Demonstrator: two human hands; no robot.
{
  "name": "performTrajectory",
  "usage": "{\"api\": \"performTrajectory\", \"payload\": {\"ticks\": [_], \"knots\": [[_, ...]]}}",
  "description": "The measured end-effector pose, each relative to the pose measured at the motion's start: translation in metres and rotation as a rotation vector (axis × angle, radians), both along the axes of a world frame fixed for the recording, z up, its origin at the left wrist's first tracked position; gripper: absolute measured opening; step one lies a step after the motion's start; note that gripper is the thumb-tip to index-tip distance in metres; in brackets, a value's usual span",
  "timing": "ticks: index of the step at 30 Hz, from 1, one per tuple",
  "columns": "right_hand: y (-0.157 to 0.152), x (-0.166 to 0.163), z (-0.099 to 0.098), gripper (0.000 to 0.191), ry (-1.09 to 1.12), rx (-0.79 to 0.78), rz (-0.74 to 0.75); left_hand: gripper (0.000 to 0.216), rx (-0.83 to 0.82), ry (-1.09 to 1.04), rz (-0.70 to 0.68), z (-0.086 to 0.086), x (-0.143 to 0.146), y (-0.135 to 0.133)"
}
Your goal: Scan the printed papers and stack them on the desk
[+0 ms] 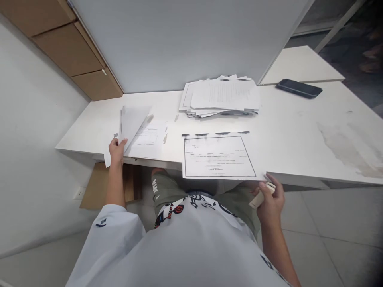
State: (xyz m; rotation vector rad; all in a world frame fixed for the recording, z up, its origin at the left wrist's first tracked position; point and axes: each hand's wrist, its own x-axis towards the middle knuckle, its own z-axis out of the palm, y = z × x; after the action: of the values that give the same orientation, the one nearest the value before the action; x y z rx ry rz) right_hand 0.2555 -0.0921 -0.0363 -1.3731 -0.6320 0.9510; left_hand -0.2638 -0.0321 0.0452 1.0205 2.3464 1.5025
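My left hand [117,150] is closed on the edge of some paper sheets [131,121], which are lifted and tilted at the table's left side. Under them lies a printed sheet [148,139], partly covered. In my right hand [273,201], at the front edge, is a small cream tool that looks like a stapler [262,196]; the fingers wrap round it and hide part of it. Just left of that hand a bordered printed page [218,157] lies flat, its near edge at the table's front edge.
A thick, uneven paper stack [224,95] rests at the back against a grey panel [191,44]. A dark phone [299,88] lies at the right of the white table [287,135]. Cardboard boxes [68,50] stand at the left, and another piece of cardboard [97,185] is beneath.
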Motion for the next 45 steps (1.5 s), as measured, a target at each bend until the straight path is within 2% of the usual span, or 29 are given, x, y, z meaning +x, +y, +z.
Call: {"api": "performTrajectory", "payload": {"ticks": [6,9,11,13,14,15,17,20,24,26,30,36,41,45], "knots": [[-0.006,-0.004,-0.004,0.063,0.023,0.0,0.005,0.029,-0.067,0.115,-0.077,0.014,-0.005,0.01],[-0.012,-0.006,-0.005,0.065,0.065,0.009,-0.042,0.023,-0.138,0.339,-0.193,0.014,0.03,0.005],[-0.017,-0.009,-0.005,0.058,0.151,-0.018,-0.052,0.017,-0.189,0.568,-0.427,0.006,0.077,-0.005],[-0.025,-0.014,-0.004,0.046,0.326,-0.094,0.03,0.022,-0.209,0.717,-0.848,-0.008,0.137,-0.02],[-0.029,-0.018,-0.004,0.041,0.428,-0.143,0.104,0.035,-0.207,0.792,-1.093,-0.016,0.168,-0.027],[-0.034,-0.024,-0.003,0.037,0.514,-0.188,0.18,0.047,-0.213,0.867,-1.25,-0.025,0.196,-0.034],[-0.044,-0.038,-0.002,0.032,0.598,-0.262,0.298,0.055,-0.228,0.969,-1.372,-0.041,0.241,-0.042],[-0.058,-0.055,-0.003,0.034,0.541,-0.344,0.389,0.059,-0.264,1.022,-1.316,-0.058,0.272,-0.043],[-0.067,-0.057,-0.004,0.039,0.477,-0.428,0.471,0.057,-0.262,0.986,-1.226,-0.063,0.277,-0.034],[-0.063,-0.055,-0.005,0.038,0.494,-0.41,0.461,0.062,-0.26,0.964,-1.194,-0.062,0.278,-0.031],[-0.036,-0.062,-0.005,0.039,0.519,-0.266,0.441,0.063,-0.193,0.967,-1.135,-0.062,0.281,-0.027],[-0.004,-0.077,-0.001,0.039,0.478,-0.117,0.472,0.064,-0.055,1.0,-1.189,-0.07,0.272,-0.024],[-0.011,-0.08,0.003,0.039,0.493,-0.103,0.502,0.067,-0.029,1.043,-1.167,-0.073,0.26,-0.022],[-0.013,-0.086,0.006,0.043,0.48,-0.108,0.484,0.071,0.057,1.102,-1.267,-0.07,0.249,-0.019]]}}
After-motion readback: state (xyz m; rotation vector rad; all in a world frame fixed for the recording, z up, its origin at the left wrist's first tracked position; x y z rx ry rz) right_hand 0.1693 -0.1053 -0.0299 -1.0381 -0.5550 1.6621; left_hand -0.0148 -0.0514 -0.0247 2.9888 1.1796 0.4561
